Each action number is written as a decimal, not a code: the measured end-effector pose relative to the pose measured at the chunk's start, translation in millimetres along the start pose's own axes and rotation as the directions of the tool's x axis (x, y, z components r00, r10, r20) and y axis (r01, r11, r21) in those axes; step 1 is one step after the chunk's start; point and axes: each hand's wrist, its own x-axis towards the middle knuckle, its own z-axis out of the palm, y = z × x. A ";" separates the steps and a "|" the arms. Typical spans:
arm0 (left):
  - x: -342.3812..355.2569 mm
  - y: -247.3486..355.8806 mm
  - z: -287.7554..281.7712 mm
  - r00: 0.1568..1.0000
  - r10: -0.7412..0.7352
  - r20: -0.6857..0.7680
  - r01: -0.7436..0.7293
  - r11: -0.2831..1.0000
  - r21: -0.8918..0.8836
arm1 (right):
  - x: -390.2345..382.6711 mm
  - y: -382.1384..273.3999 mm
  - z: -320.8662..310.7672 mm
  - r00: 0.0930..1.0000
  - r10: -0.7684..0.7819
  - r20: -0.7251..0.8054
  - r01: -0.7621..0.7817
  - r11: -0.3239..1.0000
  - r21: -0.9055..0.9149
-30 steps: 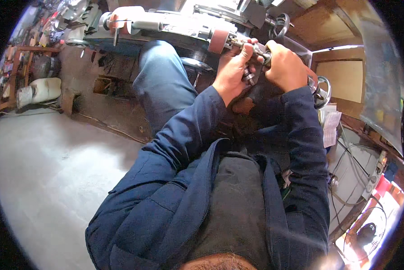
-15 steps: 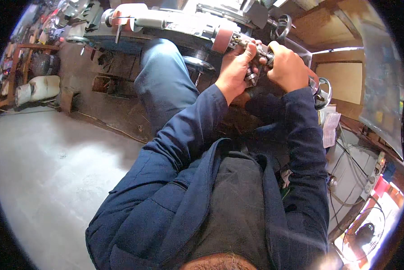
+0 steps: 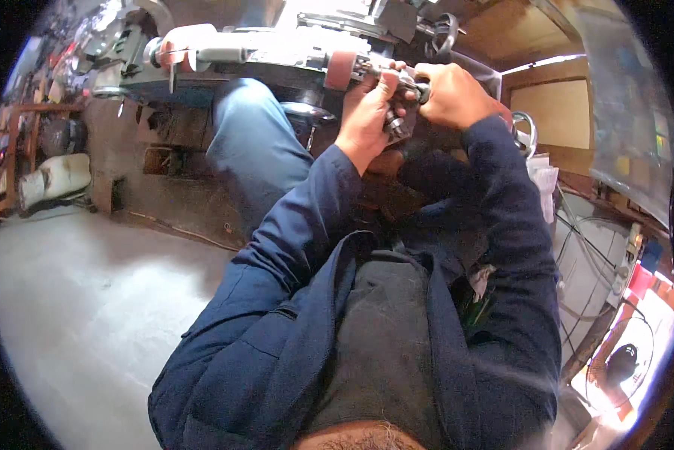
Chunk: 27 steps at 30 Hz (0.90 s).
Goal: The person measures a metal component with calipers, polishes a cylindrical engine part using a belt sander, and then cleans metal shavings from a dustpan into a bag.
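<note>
At the top centre, my left hand [image 3: 362, 122] is closed around a metal workholder with a small chuck-like end [image 3: 394, 122], which points down beside its fingers. My right hand [image 3: 457, 95] grips the dark, rounded end [image 3: 424, 92] of the same workholder, to the right of the left hand. Just left of the left hand is a reddish-brown cylindrical wheel [image 3: 341, 70] on the machine. The workholder's far end comes close to this wheel; whether they touch I cannot tell. My fingers hide much of the workholder.
The bench machine [image 3: 277, 46] runs along the top, with a white cylinder [image 3: 223, 55] at its left. Handwheels [image 3: 445, 34] stand at the right, near a wooden panel [image 3: 551, 114]. A fan [image 3: 621, 364] is at lower right, with cables above it. A white container [image 3: 55, 180] lies at left.
The whole view has shifted, so the machine and hands sit further left. My right wrist has lifted slightly relative to the wheel; both hands keep their grip.
</note>
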 end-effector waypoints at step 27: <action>-30.7 -8.4 10.0 0.953 0.216 -0.214 -0.116 0.909 0.401 | -4.6 -8.3 4.2 0.993 0.088 -0.084 -0.092 0.995 -0.045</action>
